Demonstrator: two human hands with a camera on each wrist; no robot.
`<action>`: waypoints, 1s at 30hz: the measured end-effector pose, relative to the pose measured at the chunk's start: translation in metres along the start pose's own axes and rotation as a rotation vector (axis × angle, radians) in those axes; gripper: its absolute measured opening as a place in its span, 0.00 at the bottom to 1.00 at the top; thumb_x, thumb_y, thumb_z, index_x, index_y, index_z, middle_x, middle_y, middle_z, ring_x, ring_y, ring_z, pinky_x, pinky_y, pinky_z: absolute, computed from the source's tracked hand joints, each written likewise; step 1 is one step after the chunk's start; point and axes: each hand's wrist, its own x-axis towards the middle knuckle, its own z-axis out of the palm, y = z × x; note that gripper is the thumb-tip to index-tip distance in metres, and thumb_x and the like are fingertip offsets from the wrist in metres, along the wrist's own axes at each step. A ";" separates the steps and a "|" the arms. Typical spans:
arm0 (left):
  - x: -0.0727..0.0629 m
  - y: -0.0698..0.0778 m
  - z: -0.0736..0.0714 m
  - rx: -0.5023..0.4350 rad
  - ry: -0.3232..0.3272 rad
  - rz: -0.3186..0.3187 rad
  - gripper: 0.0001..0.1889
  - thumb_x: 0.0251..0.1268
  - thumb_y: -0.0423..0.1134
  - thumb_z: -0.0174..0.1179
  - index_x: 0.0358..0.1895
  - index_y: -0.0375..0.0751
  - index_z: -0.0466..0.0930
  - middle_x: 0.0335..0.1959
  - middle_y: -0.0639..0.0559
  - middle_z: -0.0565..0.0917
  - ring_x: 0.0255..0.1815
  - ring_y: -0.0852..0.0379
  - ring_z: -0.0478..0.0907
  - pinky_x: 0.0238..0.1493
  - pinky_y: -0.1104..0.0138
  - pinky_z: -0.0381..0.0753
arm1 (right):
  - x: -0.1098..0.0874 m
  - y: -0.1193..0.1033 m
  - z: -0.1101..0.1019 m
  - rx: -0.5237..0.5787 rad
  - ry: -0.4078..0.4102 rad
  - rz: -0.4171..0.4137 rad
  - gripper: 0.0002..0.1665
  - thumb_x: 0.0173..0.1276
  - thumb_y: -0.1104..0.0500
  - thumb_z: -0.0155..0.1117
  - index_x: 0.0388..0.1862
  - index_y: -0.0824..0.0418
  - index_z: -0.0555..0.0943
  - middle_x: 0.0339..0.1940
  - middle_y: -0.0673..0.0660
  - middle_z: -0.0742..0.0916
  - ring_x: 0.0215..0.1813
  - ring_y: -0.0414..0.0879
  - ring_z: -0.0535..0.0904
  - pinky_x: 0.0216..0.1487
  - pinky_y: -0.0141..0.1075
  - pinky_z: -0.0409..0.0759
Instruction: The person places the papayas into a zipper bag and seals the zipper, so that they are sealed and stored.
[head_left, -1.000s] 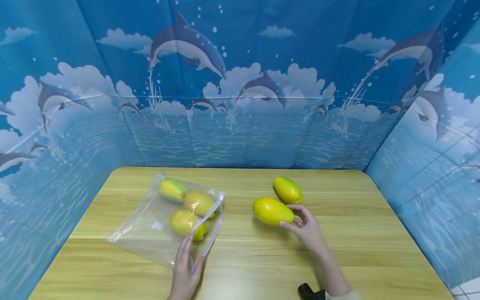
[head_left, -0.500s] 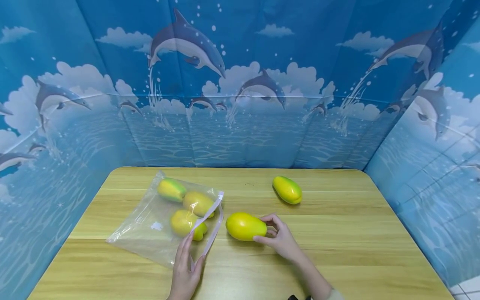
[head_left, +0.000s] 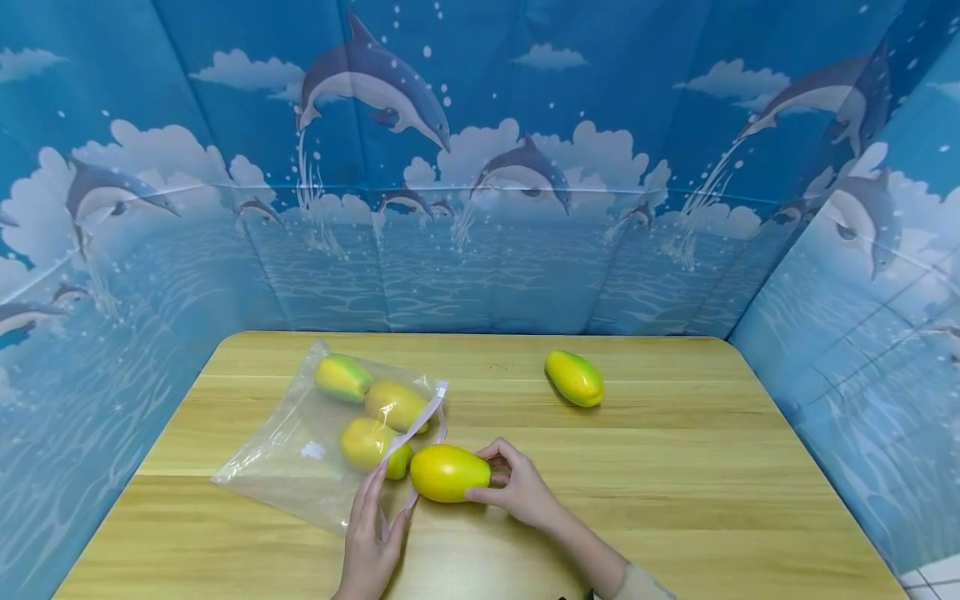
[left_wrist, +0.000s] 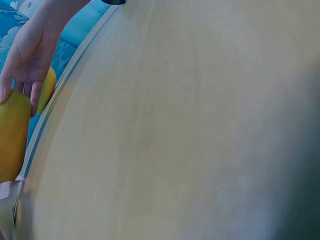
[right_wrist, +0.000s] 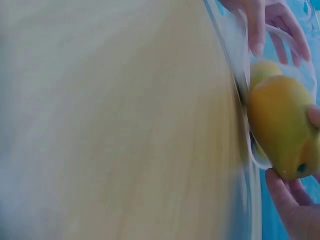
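Note:
My right hand (head_left: 517,487) grips a yellow papaya (head_left: 448,473) by its narrower end, thumb on the near side and fingers on the far side. The papaya's other end is at the mouth of a clear zip bag (head_left: 288,483), overlapping its pale pink rim. My left hand (head_left: 370,542) is at that mouth, long fingers stretched along the upper lip and thumb spread at the lower one. In the right wrist view, the left fingers (right_wrist: 292,32) reach down by the parted rim behind the papaya (right_wrist: 280,120). Inside the bag lie three papayas (head_left: 367,446).
One more yellow-green papaya (head_left: 574,378) lies at the back right of the wooden table (head_left: 675,500). A blue dolphin-print curtain (head_left: 480,267) stands along the back and sides of the table.
My right hand has carried the papaya left and nearer, from beside the back papaya to the bag's mouth. The left hand and the bag have stayed in place.

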 end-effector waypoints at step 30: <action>-0.002 0.011 0.002 0.015 -0.011 -0.029 0.38 0.38 0.21 0.60 0.62 0.23 0.60 0.60 0.34 0.66 0.67 0.63 0.55 0.69 0.75 0.52 | 0.032 -0.003 0.039 -0.027 0.067 -0.038 0.27 0.50 0.65 0.72 0.47 0.69 0.72 0.49 0.62 0.77 0.50 0.55 0.74 0.47 0.34 0.81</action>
